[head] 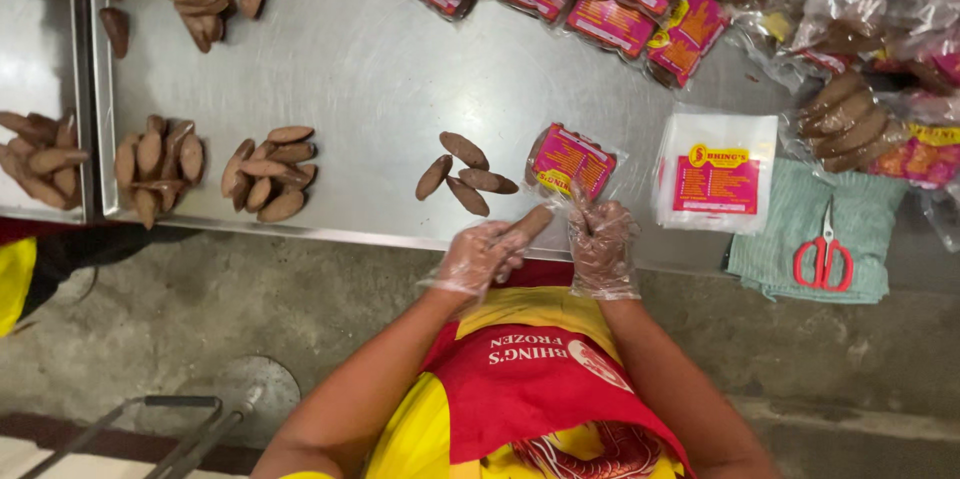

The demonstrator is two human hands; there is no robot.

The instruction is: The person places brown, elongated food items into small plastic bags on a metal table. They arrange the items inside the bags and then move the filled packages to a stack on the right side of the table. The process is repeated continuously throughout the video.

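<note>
Pinching one brown oval piece (527, 225), the left hand (480, 257) angles its long axis up toward the clear pouch (568, 163). The right hand (601, 239), nearer, grips the pouch mouth at the table's (370, 69) near edge.

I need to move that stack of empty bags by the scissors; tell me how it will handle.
The stack of clear bags looks thin, so likely light and floppy, sagging if lifted by one edge. The glossy film suggests that sheets may slide apart. It lies flat on the metal table, so rolling or tipping seems unlikely.
</note>
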